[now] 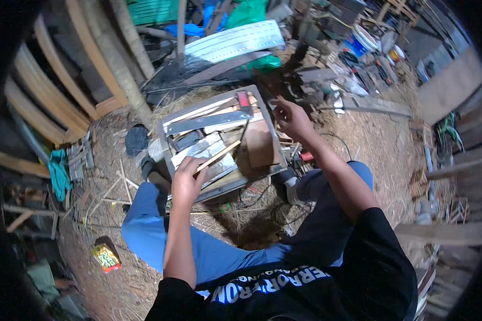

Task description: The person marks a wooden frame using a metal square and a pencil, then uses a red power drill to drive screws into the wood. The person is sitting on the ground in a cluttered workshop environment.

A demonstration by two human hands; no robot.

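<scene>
two bare hands work over a square grey crate (pixel 167 144) of flat wood scraps and dull metal strips. the left hand (pixel 186 179) is closed around a thin pale wooden stick (pixel 218 155) lying across the crate; the right hand (pixel 290 119), fingers loosely curled, holds nothing at the crate's far corner. straw and cables clutter the ground.

Low square surface (pixel 165 140), grey rim, standing on a floor (pixel 369 140) strewn with straw and shavings. On the surface: long dark metal blade (pixel 206 122) laid across, pale wood slats (pixel 198 111), grey flat pieces (pixel 198 150), a brown block (pixel 260 148). On the floor: a colourful packet (pixel 106 258), scattered sticks (pixel 112 187).
</scene>
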